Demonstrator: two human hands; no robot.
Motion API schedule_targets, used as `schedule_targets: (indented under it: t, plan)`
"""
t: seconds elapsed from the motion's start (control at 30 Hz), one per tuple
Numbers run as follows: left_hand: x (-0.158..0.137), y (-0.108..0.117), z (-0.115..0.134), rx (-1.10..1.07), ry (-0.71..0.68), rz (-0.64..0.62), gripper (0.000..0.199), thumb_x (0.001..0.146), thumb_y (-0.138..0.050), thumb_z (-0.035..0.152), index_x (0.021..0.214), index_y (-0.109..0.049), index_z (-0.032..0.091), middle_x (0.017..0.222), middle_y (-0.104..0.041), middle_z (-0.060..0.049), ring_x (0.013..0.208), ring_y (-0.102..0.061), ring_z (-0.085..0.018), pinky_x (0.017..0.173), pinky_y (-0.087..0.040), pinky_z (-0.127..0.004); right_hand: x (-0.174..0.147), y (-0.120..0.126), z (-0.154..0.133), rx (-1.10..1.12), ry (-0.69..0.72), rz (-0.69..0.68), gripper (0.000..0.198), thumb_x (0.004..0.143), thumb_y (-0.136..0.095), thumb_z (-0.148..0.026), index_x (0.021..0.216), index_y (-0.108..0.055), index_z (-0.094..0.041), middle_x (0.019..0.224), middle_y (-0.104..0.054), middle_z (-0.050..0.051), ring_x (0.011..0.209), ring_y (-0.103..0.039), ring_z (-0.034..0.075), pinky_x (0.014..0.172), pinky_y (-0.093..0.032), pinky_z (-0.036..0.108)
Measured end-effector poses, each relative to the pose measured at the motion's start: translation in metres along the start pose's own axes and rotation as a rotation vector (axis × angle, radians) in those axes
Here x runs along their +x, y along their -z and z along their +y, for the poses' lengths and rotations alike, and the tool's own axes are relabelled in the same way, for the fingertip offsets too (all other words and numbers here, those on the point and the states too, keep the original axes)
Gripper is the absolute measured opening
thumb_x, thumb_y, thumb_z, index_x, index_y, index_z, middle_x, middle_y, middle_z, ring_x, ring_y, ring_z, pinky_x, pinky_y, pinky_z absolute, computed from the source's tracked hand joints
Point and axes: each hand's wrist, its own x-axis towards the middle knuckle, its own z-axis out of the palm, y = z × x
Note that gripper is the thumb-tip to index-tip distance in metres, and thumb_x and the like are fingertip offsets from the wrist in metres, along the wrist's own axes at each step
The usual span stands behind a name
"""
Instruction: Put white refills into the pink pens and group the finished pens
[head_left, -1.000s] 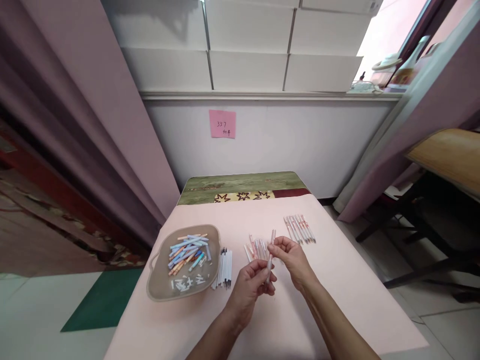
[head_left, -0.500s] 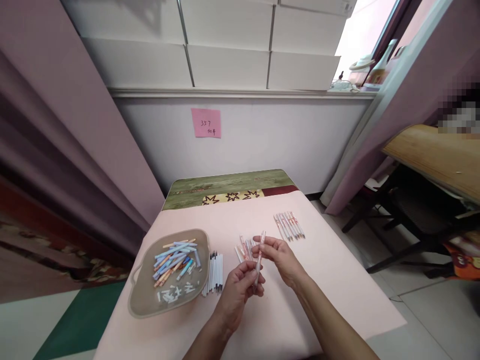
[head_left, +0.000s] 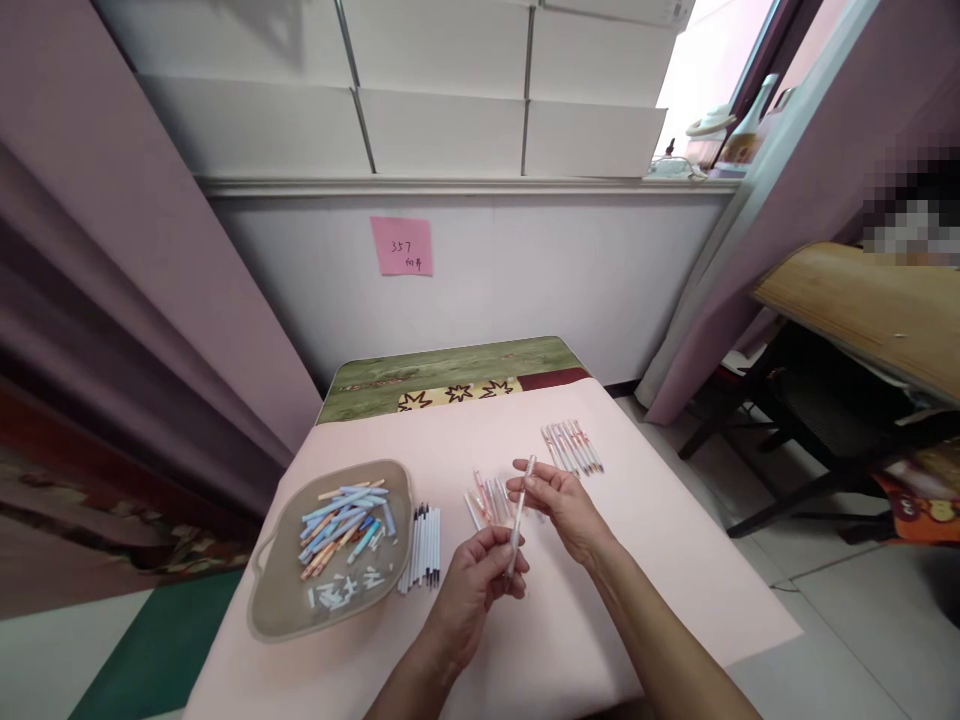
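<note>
A slim pale pen point(head_left: 520, 518) stands tilted between my two hands above the table. My left hand point(head_left: 484, 570) has its fingers closed round the pen's lower part. Near the top end, my right hand point(head_left: 555, 500) pinches the same pen between thumb and fingers. Just behind the hands lie several pale, pink-marked pens point(head_left: 491, 498), partly hidden by my right hand. Farther right, a row of similar pens point(head_left: 573, 446) lies side by side. Left of my left hand is a bundle of white refills point(head_left: 422, 548) with dark tips.
A beige plastic basket point(head_left: 259, 600) at the left holds blue and orange pen parts point(head_left: 349, 520) and small white pieces point(head_left: 341, 592). Pink cloth point(head_left: 600, 620) covers the table. A pink note point(head_left: 403, 246) is on the wall; a wooden table point(head_left: 885, 290) stands right.
Both hands keep hold of the pen, which has turned slightly between the fingers. The whole view has shifted a little, so things appear slightly farther left.
</note>
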Motion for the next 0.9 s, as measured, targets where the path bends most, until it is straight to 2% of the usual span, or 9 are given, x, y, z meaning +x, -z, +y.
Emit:
schedule_targets:
  t: [0.17,0.27,0.33,0.4,0.5,0.57,0.7,0.8,0.9]
  plan:
    - [-0.003,0.001,-0.003,0.005,0.01,-0.021,0.019,0.077,-0.067,0.03,0.086,-0.062,0.014,0.074,-0.065,-0.004,0.056,-0.056,-0.01,0.059,-0.045,-0.025,0.008,0.008,-0.002,0.101,0.05,0.193,0.057,0.068,-0.078,-0.036,0.116,-0.057,-0.015,0.094,-0.073,0.008,0.084,-0.069,0.017,0.084,-0.051,0.03]
    - [-0.004,0.003,-0.004,0.007,-0.003,-0.006,0.019,0.078,-0.067,0.031,0.087,-0.06,0.015,0.078,-0.067,-0.006,0.06,-0.06,-0.013,0.065,-0.048,-0.029,0.013,0.011,0.0,0.216,0.024,0.301,0.044,0.069,-0.078,-0.031,0.107,-0.06,-0.016,0.091,-0.074,0.006,0.079,-0.07,0.014,0.077,-0.054,0.025]
    - [-0.005,0.005,-0.006,0.033,-0.017,0.035,0.021,0.076,-0.067,0.031,0.087,-0.058,0.016,0.082,-0.07,-0.008,0.067,-0.064,-0.016,0.074,-0.05,-0.034,0.013,0.011,0.001,0.331,-0.022,0.314,0.027,0.075,-0.075,-0.027,0.096,-0.061,-0.016,0.09,-0.074,0.006,0.075,-0.07,0.013,0.075,-0.056,0.025]
    - [-0.006,0.008,-0.008,0.089,-0.035,0.074,0.022,0.074,-0.069,0.03,0.086,-0.057,0.016,0.085,-0.071,-0.01,0.075,-0.065,-0.019,0.081,-0.048,-0.037,0.011,0.008,0.0,0.432,-0.094,0.295,0.014,0.082,-0.068,-0.027,0.083,-0.06,-0.015,0.087,-0.074,0.007,0.073,-0.07,0.012,0.074,-0.057,0.026]
    - [-0.008,0.011,-0.012,0.115,-0.077,0.126,0.02,0.071,-0.07,0.025,0.084,-0.057,0.017,0.085,-0.071,-0.01,0.084,-0.064,-0.02,0.086,-0.046,-0.037,0.006,0.003,-0.003,0.511,-0.208,0.222,0.02,0.087,-0.062,-0.03,0.074,-0.057,-0.015,0.084,-0.073,0.007,0.07,-0.07,0.012,0.068,-0.058,0.024]
    - [-0.01,0.011,-0.013,0.061,-0.114,0.165,0.018,0.07,-0.068,0.022,0.084,-0.057,0.017,0.085,-0.069,-0.008,0.086,-0.062,-0.02,0.087,-0.045,-0.037,0.003,-0.001,-0.004,0.553,-0.279,0.152,0.018,0.087,-0.062,-0.03,0.079,-0.057,-0.015,0.081,-0.072,0.005,0.066,-0.069,0.011,0.059,-0.057,0.019]
    - [-0.017,0.015,-0.005,-0.052,-0.241,0.216,0.006,0.073,-0.057,0.018,0.079,-0.057,0.019,0.076,-0.059,-0.001,0.075,-0.056,-0.016,0.083,-0.046,-0.035,-0.003,-0.012,-0.004,0.603,-0.441,-0.006,0.02,0.085,-0.065,-0.026,0.097,-0.059,-0.011,0.067,-0.065,-0.002,0.052,-0.062,0.005,0.048,-0.051,0.011]
    - [-0.024,0.024,0.003,-0.004,-0.348,0.268,0.007,0.073,-0.051,0.016,0.077,-0.056,0.02,0.073,-0.054,0.0,0.071,-0.051,-0.014,0.075,-0.046,-0.03,-0.01,-0.026,0.0,0.513,-0.443,-0.038,0.028,0.08,-0.071,-0.027,0.1,-0.058,-0.013,0.061,-0.058,-0.006,0.044,-0.054,0.001,0.044,-0.046,0.008]
    - [-0.035,0.039,0.007,0.207,-0.435,0.337,0.008,0.075,-0.054,0.019,0.082,-0.058,0.02,0.07,-0.05,0.002,0.065,-0.047,-0.013,0.064,-0.042,-0.025,-0.022,-0.044,0.009,0.284,-0.381,-0.017,0.034,0.073,-0.076,-0.032,0.097,-0.057,-0.018,0.057,-0.055,-0.008,0.039,-0.045,0.001,0.035,-0.033,0.007]
